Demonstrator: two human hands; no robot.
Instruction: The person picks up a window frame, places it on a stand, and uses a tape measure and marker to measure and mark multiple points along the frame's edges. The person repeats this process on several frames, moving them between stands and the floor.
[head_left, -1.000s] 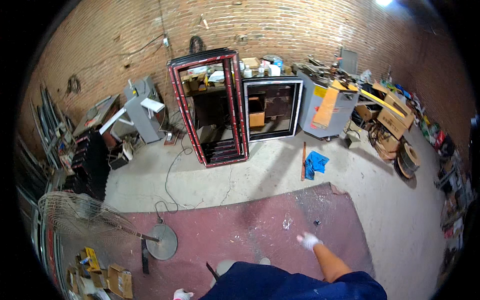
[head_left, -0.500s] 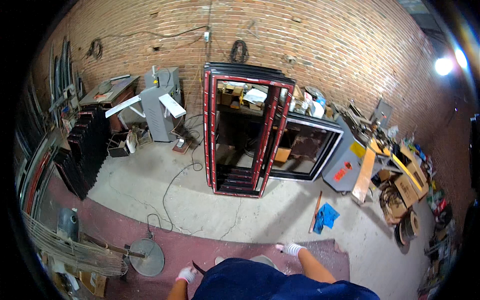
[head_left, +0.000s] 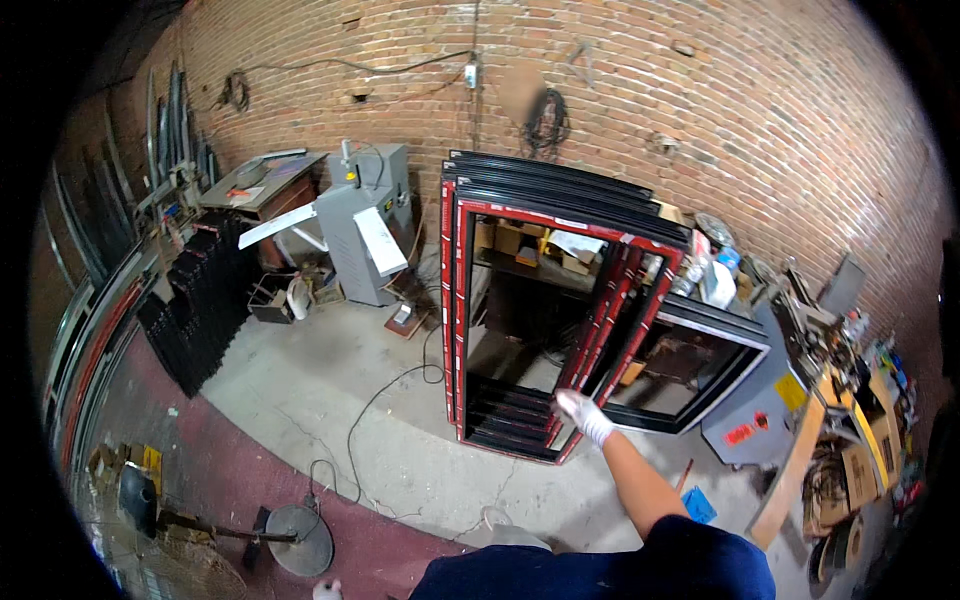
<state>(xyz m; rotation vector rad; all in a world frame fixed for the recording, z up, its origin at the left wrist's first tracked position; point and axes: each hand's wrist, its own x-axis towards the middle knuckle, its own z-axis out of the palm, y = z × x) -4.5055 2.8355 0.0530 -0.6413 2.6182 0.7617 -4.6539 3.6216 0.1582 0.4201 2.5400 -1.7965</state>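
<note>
A stack of upright black window frames, edged with red protective film, leans together in front of me. My right hand, in a white knit glove, is at the lower part of the nearest frame's right side bar, its fingers curled on the bar. Only a small part of my gloved left hand shows at the bottom edge; its fingers are mostly cut off, and whatever it may hold is hidden.
A second dark frame with a pale edge stands behind at right. A grey machine with white arms is back left. A cable crosses the concrete. A round metal base stands on the dark red mat. Cardboard and scrap pile at right.
My right hand has moved forward and up from beside my body to the frame stack. My left hand has dropped toward the bottom edge, and its dark thin tool no longer shows. I am nearer the frames.
</note>
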